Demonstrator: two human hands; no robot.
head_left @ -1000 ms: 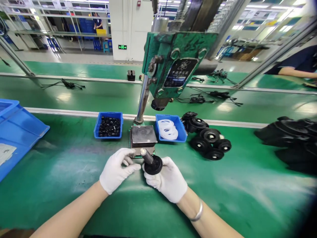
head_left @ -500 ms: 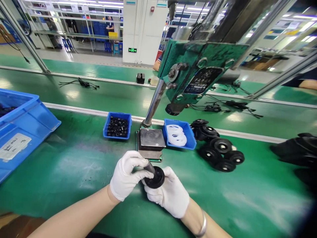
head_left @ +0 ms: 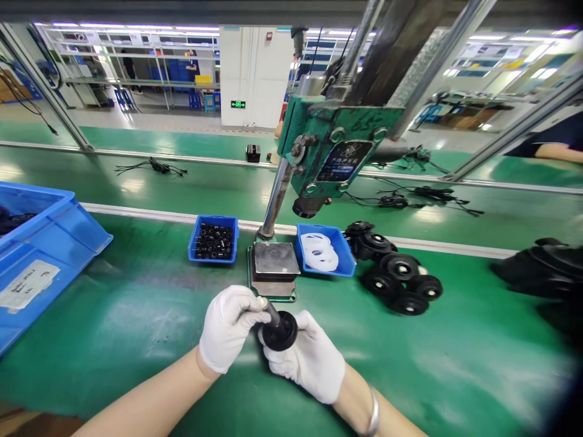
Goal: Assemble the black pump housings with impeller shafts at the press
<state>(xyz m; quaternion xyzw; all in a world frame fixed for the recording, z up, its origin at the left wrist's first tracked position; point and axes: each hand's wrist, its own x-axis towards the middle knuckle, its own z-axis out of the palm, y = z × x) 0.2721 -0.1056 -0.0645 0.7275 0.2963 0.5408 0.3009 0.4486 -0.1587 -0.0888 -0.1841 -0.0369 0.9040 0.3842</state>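
Note:
Both my hands wear white gloves and meet over the green bench in front of a metal press block (head_left: pixel 275 262). My right hand (head_left: pixel 310 358) cups a black rubber wheel (head_left: pixel 280 332) from below. A grey metal pin (head_left: pixel 269 312) stands through the wheel's middle, tilted up and to the left. My left hand (head_left: pixel 228 326) closes its fingertips on the upper part of that pin.
A green hand press (head_left: pixel 337 145) stands behind the block. A small blue bin of black bushings (head_left: pixel 213 239) lies left of it, a blue bin of white rings (head_left: pixel 324 250) right. Black wheels (head_left: pixel 395 275) are piled further right. A big blue crate (head_left: pixel 36 255) sits far left.
My left hand moved from beside the wheel onto the pin and now grips it. The view swung slightly; wheel and right hand stay in about the same place.

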